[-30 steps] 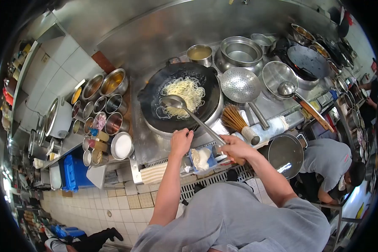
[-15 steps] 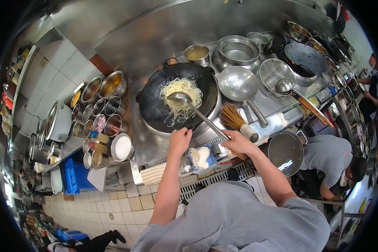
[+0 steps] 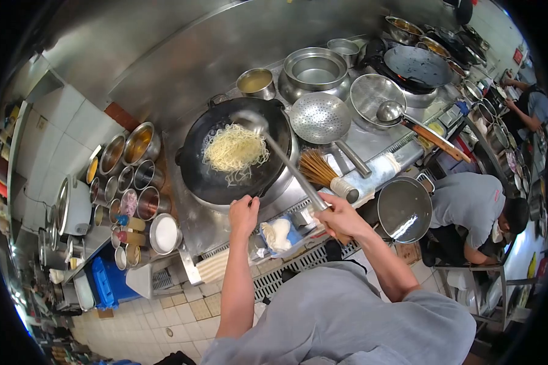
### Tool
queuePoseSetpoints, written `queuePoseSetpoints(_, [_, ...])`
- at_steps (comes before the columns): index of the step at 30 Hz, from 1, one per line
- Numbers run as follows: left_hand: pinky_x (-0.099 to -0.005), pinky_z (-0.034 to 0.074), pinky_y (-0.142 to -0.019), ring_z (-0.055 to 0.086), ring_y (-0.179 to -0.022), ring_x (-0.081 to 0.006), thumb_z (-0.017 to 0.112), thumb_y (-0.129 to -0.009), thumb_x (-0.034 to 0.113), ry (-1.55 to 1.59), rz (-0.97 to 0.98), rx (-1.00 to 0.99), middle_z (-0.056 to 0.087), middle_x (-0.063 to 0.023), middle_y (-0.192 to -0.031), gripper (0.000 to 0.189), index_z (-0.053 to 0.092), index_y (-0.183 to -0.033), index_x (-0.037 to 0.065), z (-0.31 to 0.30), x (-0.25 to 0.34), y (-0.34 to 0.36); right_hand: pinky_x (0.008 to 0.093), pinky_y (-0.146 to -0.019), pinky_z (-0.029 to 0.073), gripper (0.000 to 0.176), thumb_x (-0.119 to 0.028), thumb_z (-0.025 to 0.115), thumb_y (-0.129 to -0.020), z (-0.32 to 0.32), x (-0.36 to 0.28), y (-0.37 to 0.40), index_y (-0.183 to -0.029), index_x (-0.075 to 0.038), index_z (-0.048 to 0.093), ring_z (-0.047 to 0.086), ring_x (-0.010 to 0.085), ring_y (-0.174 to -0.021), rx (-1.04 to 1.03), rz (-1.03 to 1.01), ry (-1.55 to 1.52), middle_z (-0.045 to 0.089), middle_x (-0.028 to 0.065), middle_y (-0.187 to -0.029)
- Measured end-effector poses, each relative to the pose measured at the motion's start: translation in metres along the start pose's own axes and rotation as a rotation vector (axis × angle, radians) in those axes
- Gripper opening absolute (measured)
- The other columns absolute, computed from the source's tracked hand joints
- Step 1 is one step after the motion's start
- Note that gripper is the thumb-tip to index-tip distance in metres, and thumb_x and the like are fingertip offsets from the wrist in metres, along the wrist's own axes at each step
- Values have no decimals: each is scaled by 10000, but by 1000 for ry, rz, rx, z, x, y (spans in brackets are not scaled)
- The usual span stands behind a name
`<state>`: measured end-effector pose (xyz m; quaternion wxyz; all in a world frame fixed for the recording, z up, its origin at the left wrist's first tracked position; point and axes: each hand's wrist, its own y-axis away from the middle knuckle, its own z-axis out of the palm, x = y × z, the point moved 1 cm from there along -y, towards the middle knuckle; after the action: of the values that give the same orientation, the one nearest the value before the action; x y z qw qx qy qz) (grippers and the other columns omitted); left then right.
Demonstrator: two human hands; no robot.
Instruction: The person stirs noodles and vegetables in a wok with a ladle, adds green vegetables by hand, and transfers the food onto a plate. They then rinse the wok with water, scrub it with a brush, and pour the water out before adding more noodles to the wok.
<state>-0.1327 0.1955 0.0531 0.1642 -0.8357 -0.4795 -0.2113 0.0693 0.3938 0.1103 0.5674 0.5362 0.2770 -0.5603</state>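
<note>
A black wok (image 3: 192, 176) sits on the stove with a heap of pale noodles (image 3: 234, 149) inside. My left hand (image 3: 244, 214) is closed at the wok's near edge, seemingly on its handle, which the fingers mostly hide. In my right hand (image 3: 341, 218) is the long handle of a metal ladle (image 3: 286, 158). Its bowl, smeared by motion, is over the far side of the wok, just beyond the noodles. Below and between my hands, a white cloth (image 3: 277, 234) lies in a blue container (image 3: 294, 237).
Right of the wok are a perforated skimmer (image 3: 320, 117), a bamboo brush (image 3: 318, 167) and a mesh strainer (image 3: 371, 94). Metal pots (image 3: 316, 70) stand behind. Bowls of seasonings and a white-filled bowl (image 3: 164, 234) line the left. A co-worker (image 3: 475, 204) bends at the right, beside another wok (image 3: 405, 210).
The ladle's bowl has moved off the noodles to the wok's far side. The noodles now lie in a more compact heap. The whole view has shifted slightly.
</note>
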Motion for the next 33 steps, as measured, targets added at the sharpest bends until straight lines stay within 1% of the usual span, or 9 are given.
queuePoseSetpoints(3, [-483,445,-754,559,-823,-401,578,-886,335,-1,13,27,638,-188,-754,335,625,-774,23,-1,3,1,268,-358,385,454,-76,538,-932,-19,-2,3,-1367,-77,408,476,123,-407,79,30,-235,496,20,-652])
queuePoseSetpoints(6, [-480,446,-751,559,-827,-392,586,-878,324,-4,-10,47,638,-186,-755,327,624,-761,21,0,7,2,266,-367,383,421,-118,532,-942,-33,-7,-23,-1345,-75,420,460,105,-416,221,35,-259,490,7,-650])
queuePoseSetpoints(7, [-478,446,-750,558,-824,-389,588,-876,321,-7,-10,52,638,-185,-756,324,624,-759,22,1,7,1,279,-362,385,230,-121,540,-938,-40,-7,-38,-1151,-79,465,469,111,-426,286,38,-274,491,13,-649])
queuePoseSetpoints(11, [-474,436,-719,550,-792,-377,598,-864,325,1,2,87,611,-190,-732,321,629,-766,21,9,1,0,294,-366,392,162,-108,560,-919,-54,-17,-73,-925,-106,398,472,113,-439,374,41,-478,485,11,-646])
queuePoseSetpoints(14, [-471,429,-698,546,-772,-370,606,-858,326,16,9,98,594,-188,-711,322,629,-766,19,8,4,0,295,-368,395,148,-94,551,-914,-54,-20,-80,-937,-106,405,467,110,-445,446,88,-476,484,9,-648])
queuePoseSetpoints(23, [-462,436,-693,548,-765,-359,618,-851,300,41,-2,149,594,-173,-696,303,622,-739,19,13,2,1,260,-418,379,105,-105,523,-930,-41,-40,-102,-892,-106,425,443,91,-487,162,195,-935,482,-2,-654])
queuePoseSetpoints(26, [-460,440,-696,549,-751,-360,617,-850,294,41,3,154,597,-168,-686,299,622,-730,21,13,3,0,263,-419,384,112,-112,526,-933,-43,-61,-107,-887,-105,425,443,88,-486,89,193,-904,486,1,-655])
queuePoseSetpoints(30, [-460,441,-696,544,-723,-370,621,-846,287,52,35,163,591,-170,-661,290,623,-726,23,13,2,0,268,-374,363,99,-82,539,-920,-36,-82,-102,-906,-76,441,448,94,-447,235,29,-611,495,13,-658])
queuePoseSetpoints(33, [-459,442,-699,539,-714,-377,627,-845,284,51,54,195,586,-175,-653,290,618,-721,22,16,0,1,266,-353,363,188,-73,561,-905,-66,-52,-132,-1073,-50,481,449,108,-418,181,-66,-355,471,19,-599])
